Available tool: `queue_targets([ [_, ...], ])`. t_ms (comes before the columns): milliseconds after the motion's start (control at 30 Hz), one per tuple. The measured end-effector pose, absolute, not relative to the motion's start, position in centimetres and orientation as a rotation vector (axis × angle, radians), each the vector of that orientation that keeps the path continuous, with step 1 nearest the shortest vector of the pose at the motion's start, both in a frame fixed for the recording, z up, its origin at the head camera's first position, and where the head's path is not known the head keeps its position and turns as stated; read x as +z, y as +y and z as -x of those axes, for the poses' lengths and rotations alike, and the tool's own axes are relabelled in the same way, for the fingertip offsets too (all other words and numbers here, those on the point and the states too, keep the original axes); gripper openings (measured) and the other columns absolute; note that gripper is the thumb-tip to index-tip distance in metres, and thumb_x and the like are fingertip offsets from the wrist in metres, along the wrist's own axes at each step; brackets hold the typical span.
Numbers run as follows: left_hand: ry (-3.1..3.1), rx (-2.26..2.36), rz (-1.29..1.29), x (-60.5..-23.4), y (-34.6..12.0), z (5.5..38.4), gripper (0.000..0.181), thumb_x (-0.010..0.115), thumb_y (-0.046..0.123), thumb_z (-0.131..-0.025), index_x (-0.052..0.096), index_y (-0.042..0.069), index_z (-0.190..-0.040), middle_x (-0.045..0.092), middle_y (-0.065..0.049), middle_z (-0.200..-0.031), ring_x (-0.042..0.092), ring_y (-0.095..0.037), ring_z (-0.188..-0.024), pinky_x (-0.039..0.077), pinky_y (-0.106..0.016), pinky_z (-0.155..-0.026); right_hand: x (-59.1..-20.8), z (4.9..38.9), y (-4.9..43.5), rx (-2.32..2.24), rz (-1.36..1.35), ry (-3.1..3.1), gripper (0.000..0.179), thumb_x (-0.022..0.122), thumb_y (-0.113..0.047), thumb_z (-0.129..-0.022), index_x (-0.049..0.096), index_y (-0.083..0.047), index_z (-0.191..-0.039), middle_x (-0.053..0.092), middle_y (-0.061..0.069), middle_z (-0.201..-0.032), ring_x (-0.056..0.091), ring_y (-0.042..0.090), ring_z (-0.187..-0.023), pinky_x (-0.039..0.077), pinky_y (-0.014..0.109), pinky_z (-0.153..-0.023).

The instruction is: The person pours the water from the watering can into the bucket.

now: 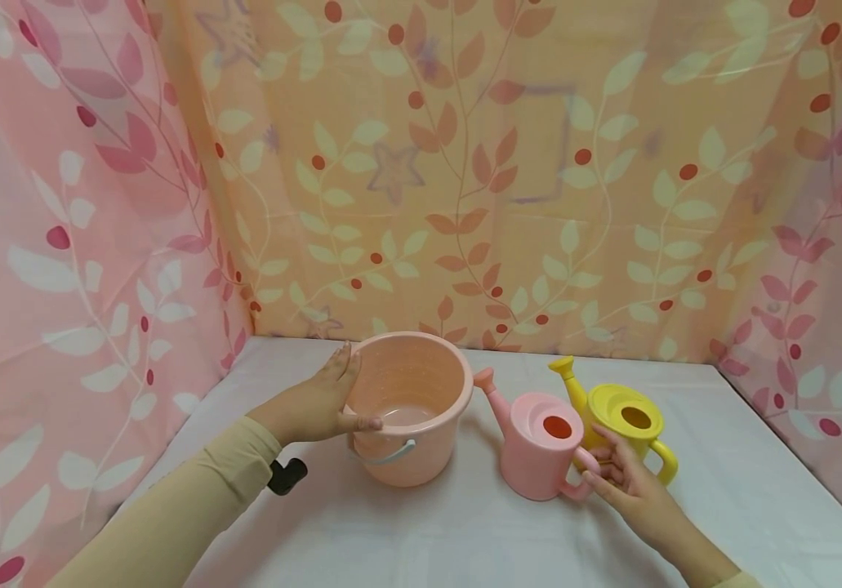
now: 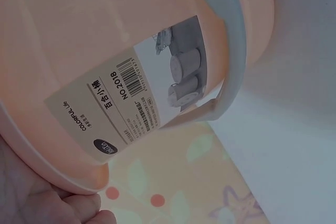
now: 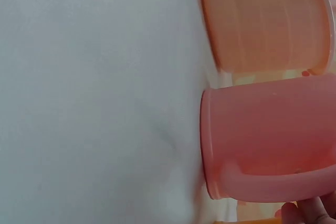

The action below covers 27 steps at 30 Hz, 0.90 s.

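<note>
A peach bucket [image 1: 428,449] with a pale blue handle [image 2: 236,40] stands upright on the table. My left hand [image 1: 318,404] grips its rim from the left, thumb over the front edge. The left wrist view shows fingers [image 2: 79,208] bent at the rim, beside a printed label [image 2: 121,98]. To the right of the bucket stands a pink watering can [image 1: 534,457], spout toward the bucket. At its handle, my right hand [image 1: 630,482] pinches with thumb and fingers. Just behind is a yellow watering can [image 1: 622,400], partly hidden by that hand.
A white cloth [image 1: 421,539] covers the table. Patterned leaf curtains [image 1: 465,204] enclose the back and both sides. A small black object [image 1: 288,476] shows under the left forearm.
</note>
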State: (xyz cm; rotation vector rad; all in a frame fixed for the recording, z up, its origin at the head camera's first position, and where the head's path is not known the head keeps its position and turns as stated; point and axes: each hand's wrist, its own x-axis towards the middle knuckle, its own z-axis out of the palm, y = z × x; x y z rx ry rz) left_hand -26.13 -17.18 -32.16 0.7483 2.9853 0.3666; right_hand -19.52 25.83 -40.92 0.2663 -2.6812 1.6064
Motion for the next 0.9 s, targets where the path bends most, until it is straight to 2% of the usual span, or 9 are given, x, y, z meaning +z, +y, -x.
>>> queue_targets([
  [67,2.982,0.364,-0.745,-32.1,-17.2,26.1,0.119,0.044,0.08,-0.07,0.005,-0.003,-0.145,-0.009,-0.021,-0.15,-0.004,-0.031,-0.138,0.018,-0.046,-0.109,-41.1,19.6,25.7,1.643,-0.285,-2.64,0.058,0.058,-0.018,-0.09,0.025,-0.007,-0.136,0.053,0.019,-0.112,0.058,0.019,-0.093,0.048,0.017,-0.077],
  [233,2.978,0.361,-0.742,-32.2,-17.2,26.1,0.119,0.044,0.079,-0.07,0.004,-0.004,-0.144,-0.008,-0.022,-0.15,-0.003,-0.032,-0.138,0.017,-0.046,-0.109,-41.8,19.8,25.3,1.676,-0.296,-2.573,0.044,0.055,-0.014,-0.092,0.028,0.001,-0.124,0.056,0.023,-0.11,0.059,0.013,-0.092,0.046,0.015,-0.077],
  [333,2.981,0.358,-0.74,-32.2,-17.2,26.2,0.119,0.044,0.079,-0.07,0.004,-0.004,-0.144,-0.008,-0.022,-0.15,-0.003,-0.032,-0.138,0.016,-0.046,-0.109,-42.0,19.8,25.1,1.695,-0.275,-2.549,0.04,0.054,-0.013,-0.093,0.03,0.002,-0.12,0.057,0.023,-0.111,0.059,0.01,-0.091,0.046,0.014,-0.076],
  [567,2.981,0.368,-0.731,-32.3,-17.2,26.2,0.119,0.044,0.08,-0.069,0.004,-0.003,-0.145,-0.009,-0.02,-0.15,-0.004,-0.031,-0.138,0.017,-0.046,-0.109,-42.7,20.2,24.8,1.755,-0.287,-2.492,0.029,0.051,-0.011,-0.094,0.033,0.003,-0.113,0.058,0.022,-0.105,0.061,0.015,-0.089,0.049,0.019,-0.077],
  [700,2.981,0.371,-0.728,-32.2,-17.2,26.2,0.119,0.044,0.08,-0.07,0.003,-0.003,-0.145,-0.009,-0.02,-0.15,-0.005,-0.031,-0.138,0.017,-0.046,-0.109,-43.0,20.4,24.5,1.718,-0.257,-2.517,0.026,0.047,-0.019,-0.096,0.037,0.001,-0.109,0.061,0.018,-0.098,0.061,0.014,-0.088,0.049,0.019,-0.077],
  [900,2.98,0.375,-0.725,-32.1,-17.2,26.0,0.119,0.045,0.079,-0.07,0.003,-0.003,-0.145,-0.009,-0.02,-0.15,-0.005,-0.03,-0.138,0.017,-0.046,-0.109,-43.1,20.8,24.2,1.631,-0.142,-2.587,0.031,0.04,-0.034,-0.098,0.042,-0.003,-0.104,0.06,0.01,-0.092,0.058,0.014,-0.085,0.046,0.019,-0.077],
])
